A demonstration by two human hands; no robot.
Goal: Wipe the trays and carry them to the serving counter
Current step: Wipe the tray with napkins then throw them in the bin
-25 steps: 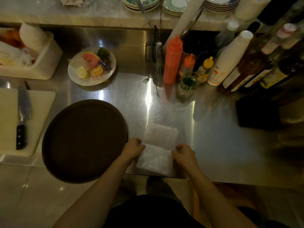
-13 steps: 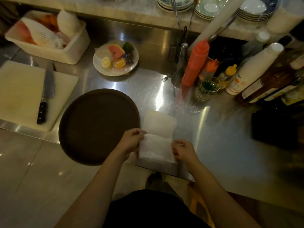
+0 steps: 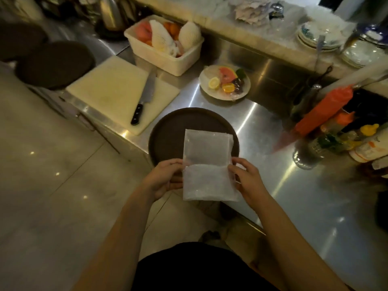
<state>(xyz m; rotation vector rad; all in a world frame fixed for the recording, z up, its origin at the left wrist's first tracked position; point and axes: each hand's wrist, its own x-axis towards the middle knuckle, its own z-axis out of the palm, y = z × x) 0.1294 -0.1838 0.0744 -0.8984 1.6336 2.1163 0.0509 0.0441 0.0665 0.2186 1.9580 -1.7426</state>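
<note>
A folded white cloth (image 3: 206, 166) is held between both hands over the near edge of a round dark brown tray (image 3: 168, 135). The tray lies on the steel counter (image 3: 294, 196) and juts over its front edge. My left hand (image 3: 165, 179) pinches the cloth's left side at the fold, and my right hand (image 3: 246, 181) pinches the right side. The cloth hides the tray's middle and near rim. Two more round dark trays (image 3: 54, 64) lie overlapping at the far left.
A white cutting board (image 3: 111, 91) with a black-handled knife (image 3: 142, 99) lies left of the tray. Behind stand a white tub of fruit (image 3: 165, 43) and a fruit plate (image 3: 224, 81). Sauce bottles (image 3: 323, 114) and a glass (image 3: 306, 152) crowd the right. Stacked plates (image 3: 319, 38) sit on the back ledge.
Both hands lifted the cloth off the counter and carried it left, over the brown tray. The view swung left, bringing the far-left trays into sight.
</note>
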